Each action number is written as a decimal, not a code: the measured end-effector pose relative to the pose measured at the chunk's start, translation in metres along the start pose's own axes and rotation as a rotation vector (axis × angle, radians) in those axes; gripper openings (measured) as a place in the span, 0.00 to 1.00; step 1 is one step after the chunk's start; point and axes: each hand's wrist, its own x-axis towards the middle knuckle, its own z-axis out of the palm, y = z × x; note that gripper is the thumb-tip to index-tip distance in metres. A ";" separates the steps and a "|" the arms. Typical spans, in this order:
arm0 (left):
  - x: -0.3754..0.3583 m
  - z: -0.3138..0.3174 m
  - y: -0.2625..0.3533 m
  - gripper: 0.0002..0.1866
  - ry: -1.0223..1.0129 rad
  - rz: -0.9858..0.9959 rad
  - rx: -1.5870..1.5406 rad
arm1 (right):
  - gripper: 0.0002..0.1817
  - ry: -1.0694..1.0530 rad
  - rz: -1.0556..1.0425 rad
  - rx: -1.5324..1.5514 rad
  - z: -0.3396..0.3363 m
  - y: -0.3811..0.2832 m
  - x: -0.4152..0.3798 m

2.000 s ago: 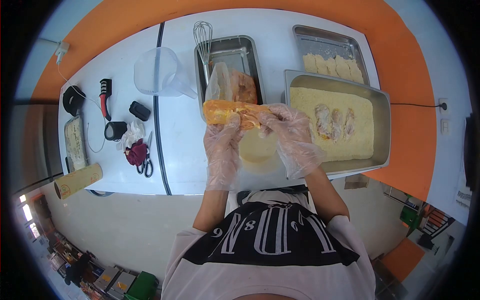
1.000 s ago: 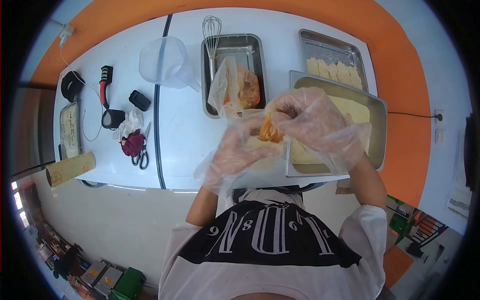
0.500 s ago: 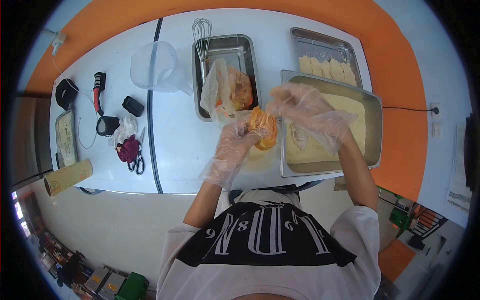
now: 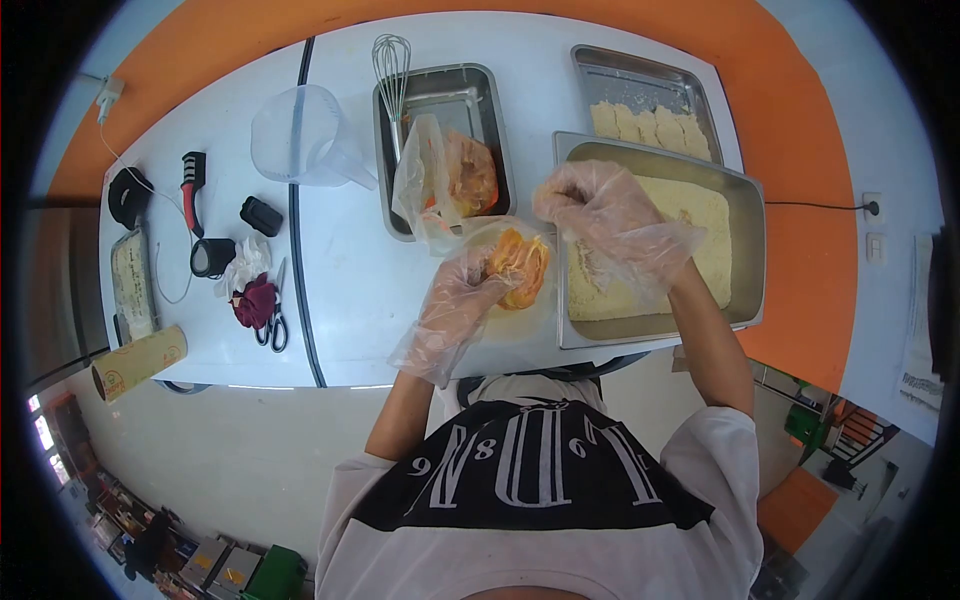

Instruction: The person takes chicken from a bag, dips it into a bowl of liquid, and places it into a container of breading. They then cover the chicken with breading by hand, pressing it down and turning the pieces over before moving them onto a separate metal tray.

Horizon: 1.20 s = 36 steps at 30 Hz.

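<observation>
My left hand, in a clear plastic glove, is closed around a wet orange piece of marinated meat above the table. To its right, my right hand, gloved the same way, hovers over the left side of a deep metal tray of pale yellow breading. Its fingers are curled together, and whatever they hold is hidden. Part of the breading lies behind this hand. Just beyond my left hand, a plastic bag with more orange meat rests in a smaller metal tray.
A whisk leans in the smaller tray, beside a clear plastic jug. Breaded pieces lie in the back right tray. Scissors, a knife sharpener and a cling film roll are at the left.
My right hand has drawn its fingers in, curling them tighter over the tray's edge. My left hand has shifted slightly down and left with the meat, widening the gap between the hands.
</observation>
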 end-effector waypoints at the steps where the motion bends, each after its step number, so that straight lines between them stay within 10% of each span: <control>1: -0.001 -0.002 -0.001 0.18 -0.017 -0.015 0.001 | 0.13 0.038 -0.097 0.012 0.002 -0.005 0.001; 6: -0.004 -0.008 -0.004 0.17 -0.095 -0.004 0.043 | 0.14 -0.149 -0.366 -0.138 0.008 -0.012 0.006; 23: 0.003 -0.020 -0.006 0.20 -0.112 -0.079 0.309 | 0.11 -0.432 -0.082 -0.339 0.003 -0.037 0.014; 36: -0.024 -0.073 -0.048 0.19 0.458 0.147 -0.235 | 0.08 -0.491 -0.194 -0.660 0.060 0.028 0.022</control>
